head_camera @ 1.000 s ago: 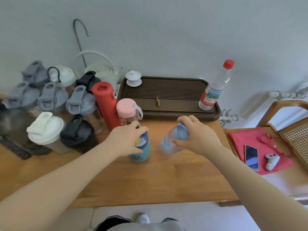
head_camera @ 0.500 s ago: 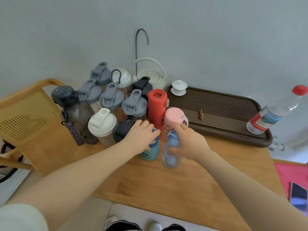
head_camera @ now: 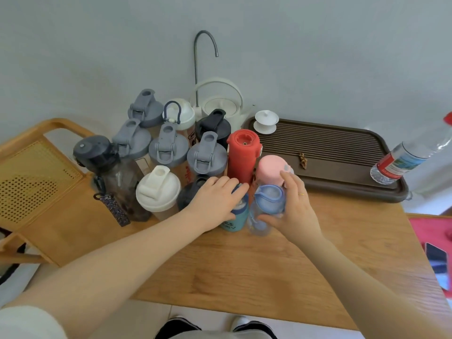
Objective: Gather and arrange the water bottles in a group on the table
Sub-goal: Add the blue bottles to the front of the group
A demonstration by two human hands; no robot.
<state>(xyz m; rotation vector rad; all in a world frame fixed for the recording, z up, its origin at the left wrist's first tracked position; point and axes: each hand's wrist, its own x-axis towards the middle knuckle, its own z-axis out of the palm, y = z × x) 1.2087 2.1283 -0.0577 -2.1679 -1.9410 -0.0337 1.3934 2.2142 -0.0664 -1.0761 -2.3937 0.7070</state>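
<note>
Both small bottles had slid in against the cluster! Left hand (head_camera: 215, 201) gripped the teal bottle (head_camera: 233, 217) from above; beside it, right hand (head_camera: 292, 206) clasped the clear blue-lidded bottle (head_camera: 265, 204), upright on the worktop (head_camera: 244, 265).

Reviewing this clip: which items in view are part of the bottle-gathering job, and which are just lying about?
Part of the job:
- left hand on the teal bottle
- right hand gripping the clear blue bottle
- pink-lidded bottle
- red bottle
- grey-lidded shakers
- plastic water bottle, apart on the tray

Lying about:
- tea tray
- white kettle
- lidded cup
- phone
</note>
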